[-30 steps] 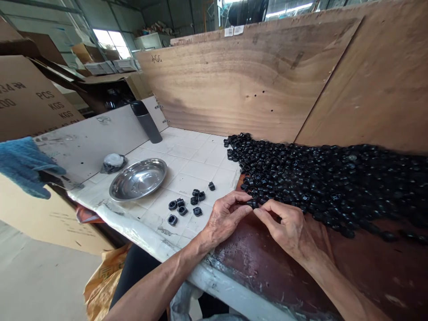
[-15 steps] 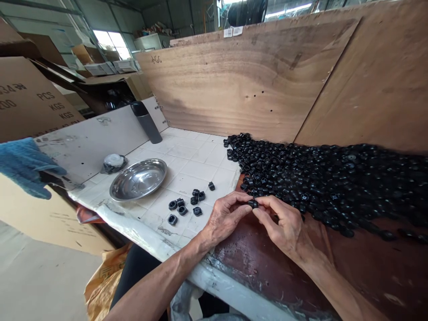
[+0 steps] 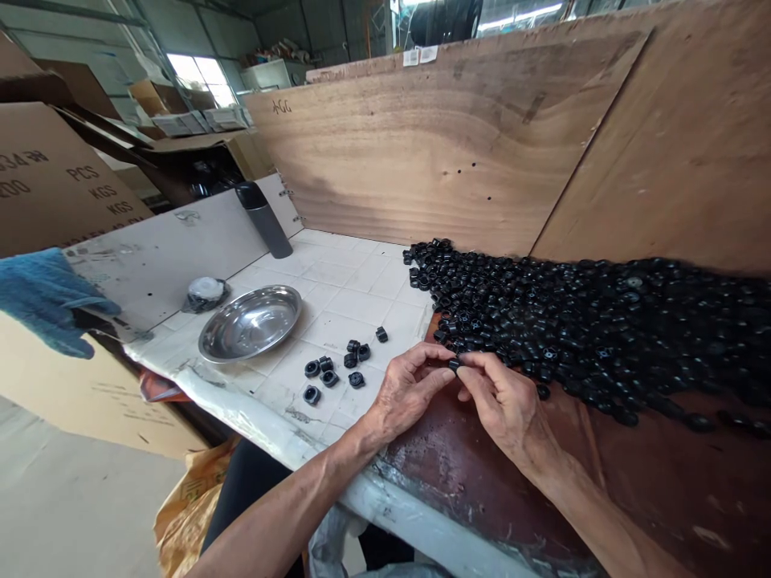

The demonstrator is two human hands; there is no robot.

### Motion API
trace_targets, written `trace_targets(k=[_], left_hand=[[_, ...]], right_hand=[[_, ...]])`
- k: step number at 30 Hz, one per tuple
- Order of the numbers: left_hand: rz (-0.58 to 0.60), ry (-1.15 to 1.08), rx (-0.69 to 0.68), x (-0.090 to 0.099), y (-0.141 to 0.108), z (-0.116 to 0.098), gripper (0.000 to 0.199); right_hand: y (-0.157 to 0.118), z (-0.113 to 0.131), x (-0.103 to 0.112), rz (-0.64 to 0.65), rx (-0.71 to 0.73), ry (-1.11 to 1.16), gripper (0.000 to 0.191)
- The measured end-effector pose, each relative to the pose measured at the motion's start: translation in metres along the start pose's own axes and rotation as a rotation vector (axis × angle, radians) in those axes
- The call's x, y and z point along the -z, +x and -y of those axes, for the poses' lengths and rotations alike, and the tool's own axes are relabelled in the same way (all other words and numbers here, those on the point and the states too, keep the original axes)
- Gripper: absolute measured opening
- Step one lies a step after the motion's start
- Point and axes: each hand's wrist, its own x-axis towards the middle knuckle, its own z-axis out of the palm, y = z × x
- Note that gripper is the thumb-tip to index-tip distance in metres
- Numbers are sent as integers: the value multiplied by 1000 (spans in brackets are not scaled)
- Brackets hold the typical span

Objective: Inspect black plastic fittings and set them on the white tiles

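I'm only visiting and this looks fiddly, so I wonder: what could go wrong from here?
The small black part sits between the fingertips of the left hand and right hand; it might slip and get lost among the similar-looking pile of black parts just beyond.
The loose black parts lie beside the left hand, so a careless sweep could scatter them.

The site is a workshop, indicated by heaped black parts on the desk, printed cartons and metal-framed walls.
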Motion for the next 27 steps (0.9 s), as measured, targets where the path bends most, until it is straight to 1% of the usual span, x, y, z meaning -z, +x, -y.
trace_targets(k=[2, 3, 4, 6, 8, 9, 10, 13, 14, 15, 17, 19, 21, 22, 23, 24, 25, 26, 27], left_hand=[[12, -23, 46, 1, 0, 1, 26], [19, -32, 67, 1, 0, 3, 26], [25, -27, 72, 1, 0, 4, 26], [23, 29, 22, 2, 0, 7, 24], [10, 93, -34, 1, 0, 9, 24], [2, 97, -36, 1, 1, 10, 25], [0, 76, -14, 1, 1, 11, 27], [26, -26, 94, 1, 1, 10, 33], [36, -33, 107, 2, 1, 9, 32], [39, -15, 98, 3, 0, 10, 30], [36, 93, 19, 5, 0, 12, 24], [49, 282, -130, 9, 0, 15, 19], [97, 476, -299, 12, 1, 17, 19], [131, 549, -375, 14, 1, 17, 20], [169, 606, -432, 16, 0, 16, 21], [207, 655, -459, 19, -1, 13, 22], [239, 706, -452, 23, -2, 9, 22], [259, 769, -413, 28, -4, 5, 21], [265, 849, -354, 35, -6, 0, 19]], right_hand=[[0, 1, 0, -34, 36, 17, 20], [0, 2, 0, -41, 38, 18, 19], [0, 2, 0, -31, 11, 18, 18], [0, 3, 0, 22, -143, 59, 22], [1, 2, -2, 64, -310, 158, 29], [1, 1, -3, 68, -339, 198, 30], [0, 1, -3, 55, -320, 216, 29], [-2, -1, -6, 12, -159, 170, 25], [-2, 0, -6, 11, -148, 166, 24], [-3, 1, -7, 15, -182, 186, 23], [-2, 4, -9, 4, -347, 324, 25], [-1, 10, -10, 9, -530, 567, 29], [1, 15, -10, 57, -652, 795, 32], [1, 16, -10, 98, -691, 857, 33], [2, 17, -10, 146, -725, 890, 33], [2, 17, -10, 191, -744, 864, 33], [1, 15, -10, 234, -750, 796, 34], [0, 13, -10, 276, -746, 713, 34], [-1, 9, -10, 301, -709, 591, 34]])
